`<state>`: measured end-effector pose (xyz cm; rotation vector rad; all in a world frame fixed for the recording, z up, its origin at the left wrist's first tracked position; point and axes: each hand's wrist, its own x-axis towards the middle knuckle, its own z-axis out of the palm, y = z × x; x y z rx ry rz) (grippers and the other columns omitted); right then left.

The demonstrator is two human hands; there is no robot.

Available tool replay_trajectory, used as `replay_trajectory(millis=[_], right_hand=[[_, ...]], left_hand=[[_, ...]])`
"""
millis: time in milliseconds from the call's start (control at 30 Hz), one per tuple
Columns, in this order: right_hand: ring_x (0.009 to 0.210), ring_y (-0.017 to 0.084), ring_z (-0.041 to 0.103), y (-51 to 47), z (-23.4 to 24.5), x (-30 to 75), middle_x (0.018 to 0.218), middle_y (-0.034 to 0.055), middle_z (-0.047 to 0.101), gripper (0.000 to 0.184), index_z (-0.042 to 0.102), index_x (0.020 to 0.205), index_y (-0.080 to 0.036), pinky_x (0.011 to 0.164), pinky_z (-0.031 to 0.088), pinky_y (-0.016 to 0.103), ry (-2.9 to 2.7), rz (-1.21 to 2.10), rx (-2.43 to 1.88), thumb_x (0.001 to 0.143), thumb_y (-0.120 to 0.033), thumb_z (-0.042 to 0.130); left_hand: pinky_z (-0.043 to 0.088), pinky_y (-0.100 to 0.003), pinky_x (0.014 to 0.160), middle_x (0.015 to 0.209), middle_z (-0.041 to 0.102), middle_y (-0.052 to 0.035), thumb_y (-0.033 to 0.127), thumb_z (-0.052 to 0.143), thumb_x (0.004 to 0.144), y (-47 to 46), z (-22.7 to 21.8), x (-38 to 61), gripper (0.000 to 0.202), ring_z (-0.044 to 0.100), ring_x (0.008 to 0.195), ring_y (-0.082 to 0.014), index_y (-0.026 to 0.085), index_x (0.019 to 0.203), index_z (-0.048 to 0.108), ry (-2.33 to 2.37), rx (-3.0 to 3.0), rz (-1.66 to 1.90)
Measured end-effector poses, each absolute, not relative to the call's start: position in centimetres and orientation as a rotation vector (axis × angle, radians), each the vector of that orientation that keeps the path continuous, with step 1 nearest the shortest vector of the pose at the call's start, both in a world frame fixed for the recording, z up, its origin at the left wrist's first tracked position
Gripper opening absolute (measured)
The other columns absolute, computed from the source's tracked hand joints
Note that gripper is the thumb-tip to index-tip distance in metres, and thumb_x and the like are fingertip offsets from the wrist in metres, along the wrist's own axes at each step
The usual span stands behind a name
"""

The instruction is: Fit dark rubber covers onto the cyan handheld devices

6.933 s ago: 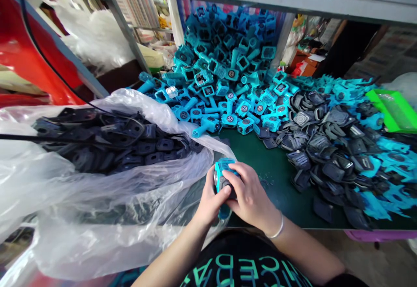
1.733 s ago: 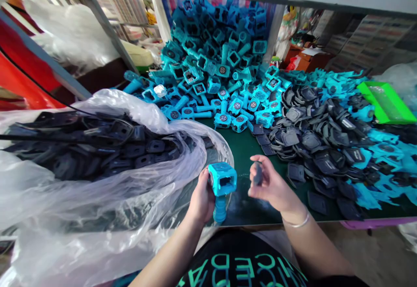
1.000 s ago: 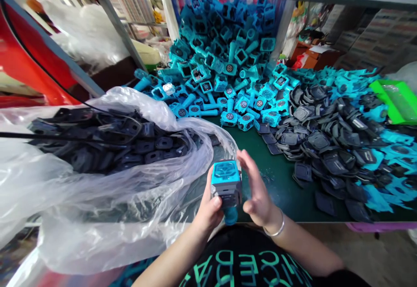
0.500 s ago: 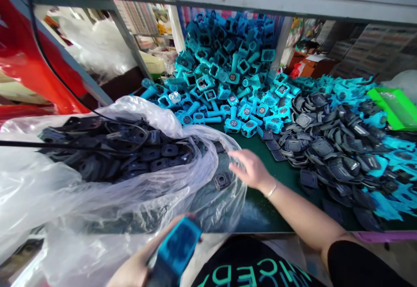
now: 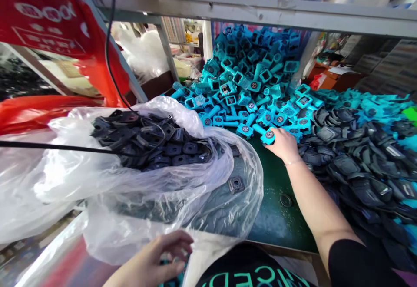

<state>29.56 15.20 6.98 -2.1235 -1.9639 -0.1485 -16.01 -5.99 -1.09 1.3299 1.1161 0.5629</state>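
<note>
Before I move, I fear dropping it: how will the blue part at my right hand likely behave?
Probably stiff: the blue part looks like moulded plastic. Its boxy head should resist rolling, though the smooth surface might feel slippery.

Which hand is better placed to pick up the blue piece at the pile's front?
Probably the right hand: it touches the blue piece, while the left hand hangs low near the black shirt, away from the pile.
</note>
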Motion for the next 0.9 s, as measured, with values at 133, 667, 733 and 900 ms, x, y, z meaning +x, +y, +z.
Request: replay_trajectory(millis=[133,667,733,900], right_hand=[[0.131,0.038,0.060,7.4,11.8,27.4,0.148,0.0142,0.059,0.066,0.061,0.140,-0.021,0.106,0.053,0.051,-2.246,-0.375,-1.743,0.078,-0.020,0.083],[0.166,0.032,0.011,2.0,7.1,15.8,0.177,0.0182,0.010,0.114,0.004,0.173,-0.017,0.136,0.012,0.052,-2.400,0.757,-0.582,0.093,-0.074,0.063],[0.156,0.023,0.042,4.9,6.3,15.5,0.167,0.0137,0.042,0.069,0.035,0.166,-0.018,0.128,0.036,0.038,-2.463,0.870,-0.678,0.109,-0.058,0.040],[0.118,0.026,0.069,13.5,4.3,16.5,0.120,0.0203,0.074,0.035,0.073,0.114,-0.008,0.106,0.050,0.038,-2.337,0.493,-1.545,0.102,-0.009,0.040]], left_hand=[[0.052,-0.046,0.112,0.138,0.073,-0.0118,0.046,0.081,0.083,0.6,6.6,-9.2,0.061,0.068,0.130,-0.0343,0.032,0.140,0.067,1.149,1.990,0.957],[0.031,-0.048,0.130,0.162,0.053,-0.0120,0.065,0.083,0.075,-0.5,1.8,-5.2,0.091,0.044,0.154,-0.0370,0.026,0.152,0.055,0.957,1.216,1.158],[0.042,-0.042,0.122,0.155,0.061,-0.0098,0.062,0.086,0.073,-1.4,0.9,-6.1,0.084,0.054,0.146,-0.0341,0.029,0.147,0.061,0.967,0.949,1.171],[0.060,-0.033,0.074,0.115,0.080,-0.0148,0.072,0.072,0.082,-2.7,0.9,-6.3,0.069,0.076,0.079,-0.0230,0.023,0.130,0.073,0.637,0.488,1.064]])
